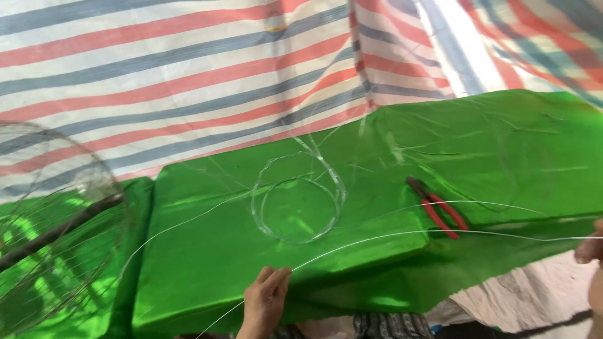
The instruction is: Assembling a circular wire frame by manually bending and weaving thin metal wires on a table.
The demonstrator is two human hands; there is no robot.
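My left hand (pixel 264 300) sits at the near edge of the shiny green satin-covered table (pixel 207 276), fingers pinched closed on a long thin silvery wire (pixel 402 234). That wire runs from my pinch rightward across the front of the green cloth toward my right hand (pixel 592 251), which shows only as a sliver at the frame's right edge; the wire reaches it, but I cannot tell whether those fingers are clenched on it or loose. Farther back on the cloth lies a coiled ring of the same thin wire (pixel 298 204), flat and well apart from my hands. To its right rest red-handled pliers (pixel 438 207), just behind the stretched wire. At far left stands a blurred round wire-cage frame (pixel 56 226). Behind everything hangs a red, blue and white striped tarpaulin (pixel 157 75).
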